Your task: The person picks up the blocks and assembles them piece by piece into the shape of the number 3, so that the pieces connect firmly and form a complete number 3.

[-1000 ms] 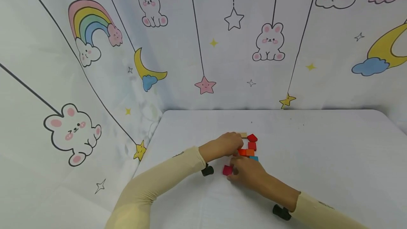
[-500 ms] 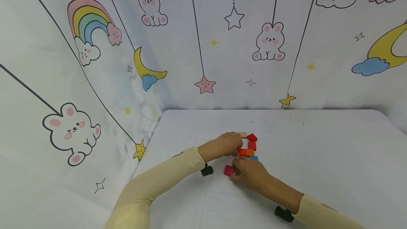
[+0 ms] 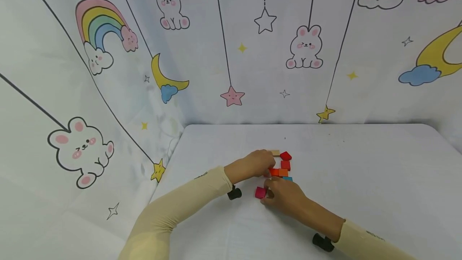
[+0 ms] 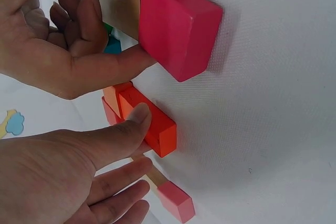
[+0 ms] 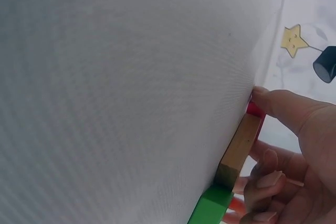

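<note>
My right hand (image 3: 285, 196) pinches a magenta block (image 4: 176, 30) between thumb and index finger, low over the white cloth. A natural wood block (image 5: 241, 148) lies end to end with it, and a green block (image 5: 211, 205) follows. In the left wrist view, my left hand (image 4: 58, 177) has its thumb on an orange-red block (image 4: 149, 121), with the index finger partly hidden behind it. A lighter orange block (image 3: 283, 172) adjoins that one. Beyond the left fingers, a pinkish-red block (image 4: 176, 201) touches a thin tan piece (image 4: 156, 174).
At the far end of the block group, a red pentagonal block (image 3: 286, 156) sits beside a tan block (image 3: 275, 153), above a red block (image 3: 285, 165). A blue block (image 3: 287, 179) shows behind the right hand. White cloth (image 3: 361, 183) covers the table, with a patterned curtain (image 3: 202, 51) behind.
My right hand and the magenta block have shifted slightly to the right, mostly in the first half second. My left hand stays nearly in place.
</note>
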Tool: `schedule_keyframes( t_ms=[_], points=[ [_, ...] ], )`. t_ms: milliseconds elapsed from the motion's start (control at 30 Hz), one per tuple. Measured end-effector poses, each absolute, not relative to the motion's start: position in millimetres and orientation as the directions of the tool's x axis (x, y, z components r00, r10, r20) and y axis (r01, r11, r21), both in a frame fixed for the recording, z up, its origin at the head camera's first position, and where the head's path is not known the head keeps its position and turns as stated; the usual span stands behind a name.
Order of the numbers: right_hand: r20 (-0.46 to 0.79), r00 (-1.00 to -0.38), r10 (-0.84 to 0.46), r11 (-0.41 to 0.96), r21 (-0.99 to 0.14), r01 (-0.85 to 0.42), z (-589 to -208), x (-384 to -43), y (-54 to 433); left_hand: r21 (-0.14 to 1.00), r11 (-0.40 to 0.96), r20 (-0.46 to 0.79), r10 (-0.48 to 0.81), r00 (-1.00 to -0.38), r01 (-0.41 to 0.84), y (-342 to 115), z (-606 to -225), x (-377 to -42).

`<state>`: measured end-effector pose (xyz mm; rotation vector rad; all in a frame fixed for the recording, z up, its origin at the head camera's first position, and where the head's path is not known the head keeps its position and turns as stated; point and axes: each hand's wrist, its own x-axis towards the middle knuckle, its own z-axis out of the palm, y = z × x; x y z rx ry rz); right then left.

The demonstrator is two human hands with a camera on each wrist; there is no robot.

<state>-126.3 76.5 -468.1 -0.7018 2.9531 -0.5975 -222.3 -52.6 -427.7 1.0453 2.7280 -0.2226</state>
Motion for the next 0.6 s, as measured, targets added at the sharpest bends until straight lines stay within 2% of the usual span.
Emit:
schedule_keyframes(
  t_ms=[400, 600],
  points=[
    [0.06, -0.895, -0.442, 0.823, -0.369, -0.431, -465.6, -123.2, 79.4, -0.045, 0.732, -0.254, 0.65, -0.716, 0.68, -52.3, -428.4, -225.1],
    [0.019, -0.9, -0.435, 0.84, -0.352, -0.413, -460.0, -123.3, 79.1, -0.069, 0.73, -0.261, 0.644, -0.719, 0.68, -60.7, -433.9, -226.0]
  ],
)
